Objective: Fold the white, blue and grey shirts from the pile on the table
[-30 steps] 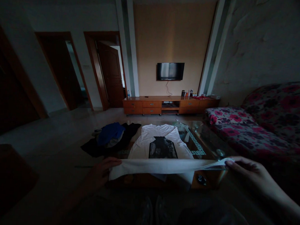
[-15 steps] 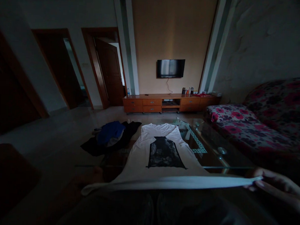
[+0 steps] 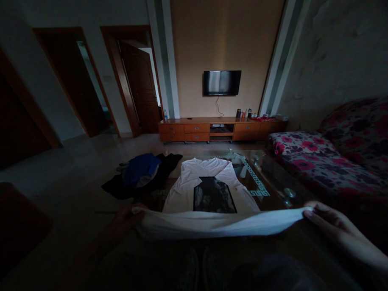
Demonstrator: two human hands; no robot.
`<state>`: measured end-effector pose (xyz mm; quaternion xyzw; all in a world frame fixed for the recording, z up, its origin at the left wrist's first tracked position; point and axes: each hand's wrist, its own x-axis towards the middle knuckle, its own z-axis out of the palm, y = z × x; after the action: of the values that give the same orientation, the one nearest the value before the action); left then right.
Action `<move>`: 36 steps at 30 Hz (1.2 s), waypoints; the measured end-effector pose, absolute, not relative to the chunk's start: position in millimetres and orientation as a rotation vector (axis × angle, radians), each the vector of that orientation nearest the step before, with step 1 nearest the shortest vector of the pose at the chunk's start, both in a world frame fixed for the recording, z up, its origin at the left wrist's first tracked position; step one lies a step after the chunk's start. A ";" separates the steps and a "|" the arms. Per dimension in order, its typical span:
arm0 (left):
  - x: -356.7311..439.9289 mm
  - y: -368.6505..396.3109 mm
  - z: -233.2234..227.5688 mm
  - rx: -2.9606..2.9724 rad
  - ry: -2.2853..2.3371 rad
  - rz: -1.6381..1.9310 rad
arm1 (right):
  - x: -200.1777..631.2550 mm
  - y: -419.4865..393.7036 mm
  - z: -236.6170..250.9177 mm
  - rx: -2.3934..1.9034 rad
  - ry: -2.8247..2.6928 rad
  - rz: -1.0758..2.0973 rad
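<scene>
White T-shirt (image 3: 211, 193) with a dark print is lying spread on the glass surface (image 3: 269, 182), collar away from the person, its near hem lifted clear of the glass. Left hand (image 3: 128, 213) is pinching the hem's left corner and right hand (image 3: 325, 218) is gripping the right corner, so the edge is sagging slightly between them. A heap of dark and blue clothes (image 3: 142, 175) is sitting just beside the shirt's left sleeve. Judging from this, uneven pulling could be skewing the cloth, and smooth glass could be letting the whole shirt slide toward the person; the dim light could be hiding a wrinkle.
</scene>
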<state>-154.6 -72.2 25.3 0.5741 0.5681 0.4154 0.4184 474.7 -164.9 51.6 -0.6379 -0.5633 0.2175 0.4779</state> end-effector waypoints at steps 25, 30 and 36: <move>-61.4 175.1 -103.6 1.680 2.120 0.710 | 456.3 152.2 -120.7 -2.272 -1.558 0.402; -53.6 165.8 -95.9 2.079 2.273 0.619 | 438.4 137.2 -115.5 -2.372 -1.526 0.198; -42.1 119.1 -85.9 2.611 1.787 0.565 | 390.7 84.9 -96.3 -2.056 -2.017 -0.187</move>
<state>-42.1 119.1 -85.9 0.8119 0.5556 0.1756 -0.0362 390.7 84.9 -96.3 -0.7066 -0.6930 -0.0642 0.1275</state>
